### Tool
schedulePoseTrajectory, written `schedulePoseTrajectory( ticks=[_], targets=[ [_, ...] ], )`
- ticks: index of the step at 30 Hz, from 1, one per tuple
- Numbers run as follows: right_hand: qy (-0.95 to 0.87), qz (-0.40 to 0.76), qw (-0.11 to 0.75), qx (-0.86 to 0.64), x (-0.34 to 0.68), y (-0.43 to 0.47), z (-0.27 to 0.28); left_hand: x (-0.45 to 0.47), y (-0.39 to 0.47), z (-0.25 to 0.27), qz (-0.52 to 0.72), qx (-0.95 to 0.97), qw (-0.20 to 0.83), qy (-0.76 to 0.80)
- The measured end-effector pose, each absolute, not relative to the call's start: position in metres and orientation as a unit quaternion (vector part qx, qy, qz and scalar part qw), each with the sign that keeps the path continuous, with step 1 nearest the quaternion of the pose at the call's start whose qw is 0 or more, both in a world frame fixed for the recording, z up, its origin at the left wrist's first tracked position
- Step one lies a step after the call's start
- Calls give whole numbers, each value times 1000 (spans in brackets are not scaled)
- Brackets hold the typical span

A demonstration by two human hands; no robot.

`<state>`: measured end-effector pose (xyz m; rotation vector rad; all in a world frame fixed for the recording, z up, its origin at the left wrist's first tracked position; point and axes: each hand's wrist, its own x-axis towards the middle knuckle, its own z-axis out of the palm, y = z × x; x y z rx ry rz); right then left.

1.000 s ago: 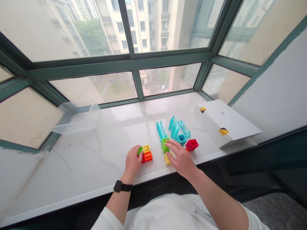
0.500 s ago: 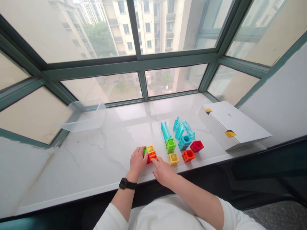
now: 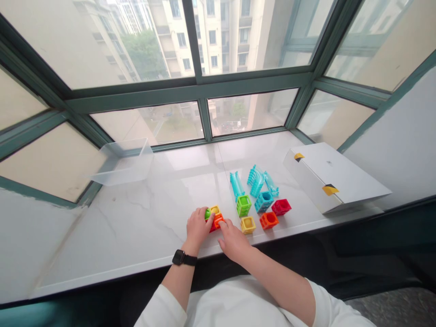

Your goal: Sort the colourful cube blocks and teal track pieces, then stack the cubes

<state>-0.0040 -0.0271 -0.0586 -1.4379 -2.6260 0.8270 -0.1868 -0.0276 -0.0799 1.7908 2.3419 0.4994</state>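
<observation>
A cluster of joined toy blocks in green, yellow, orange and red lies on the white marble sill. My left hand, with a black watch on its wrist, wraps round the left side of the cluster, thumb over the green block. The yellow block shows at the back of the cluster. My right hand reaches in from the right, its index fingertip on the orange block and its thumb held apart. Part of the red block shows at the front; my fingers hide the rest.
To the right stand a green block, a yellow one, a blue one, an orange one and a red one. Behind them lie clear blue track pieces. A white box and a clear bin flank the sill.
The view has shifted slightly. Both hands stay at the joined blocks, with my right index fingertip still on the orange block.
</observation>
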Motion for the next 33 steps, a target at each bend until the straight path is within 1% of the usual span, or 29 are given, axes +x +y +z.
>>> schedulePoseTrajectory(
  ticks=[17,33],
  targets=[
    [-846,260,17,-466,-4,-23,-57,-188,-28,-80,181,594,103,777],
    [-842,239,-9,-484,-11,-23,-58,-187,-28,-78,178,603,114,769]
  ],
)
